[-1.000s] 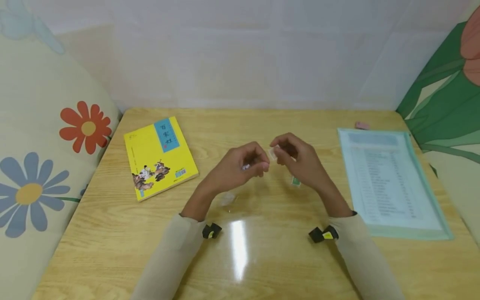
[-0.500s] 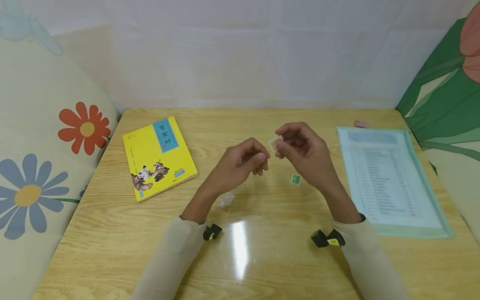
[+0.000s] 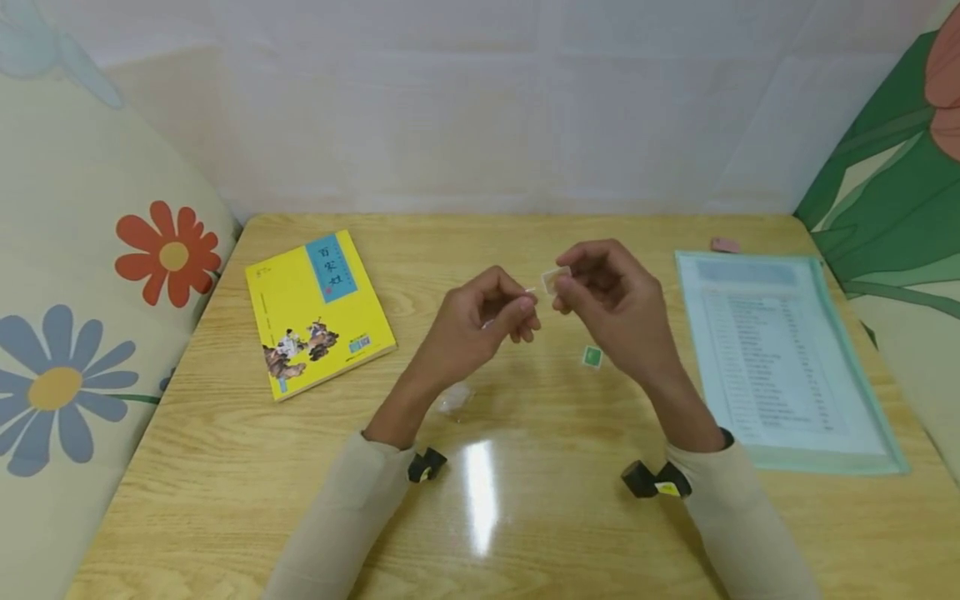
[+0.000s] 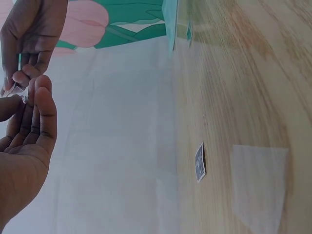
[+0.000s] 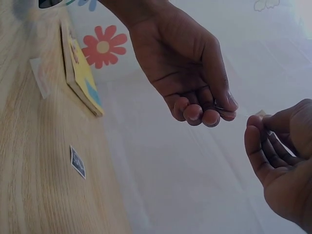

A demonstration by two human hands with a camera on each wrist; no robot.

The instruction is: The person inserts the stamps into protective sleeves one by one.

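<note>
My right hand [image 3: 618, 304] is raised over the table and pinches a small pale stamp [image 3: 552, 280] with a white border between thumb and index finger. Just left of it, my left hand [image 3: 480, 321] pinches a thin, see-through piece [image 5: 225, 113], its edge a fine white line at the fingertips. What this piece is, I cannot tell. A green stamp [image 3: 592, 357] with a white border lies on the table below my right hand. Another stamp [image 4: 200, 163] with a dark picture lies on the wood in both wrist views; my left hand hides it in the head view.
A clear plastic piece [image 3: 453, 400] lies on the table near my left wrist. The yellow book [image 3: 321, 317] is at the left, and a pale green document folder [image 3: 787, 362] with a printed sheet at the right. Behind the folder sits a pink eraser-like block [image 3: 725, 245].
My right hand has moved up and right with the pale stamp, uncovering the green stamp. My left hand has risen slightly, and a thin white edge now shows at its fingertips.
</note>
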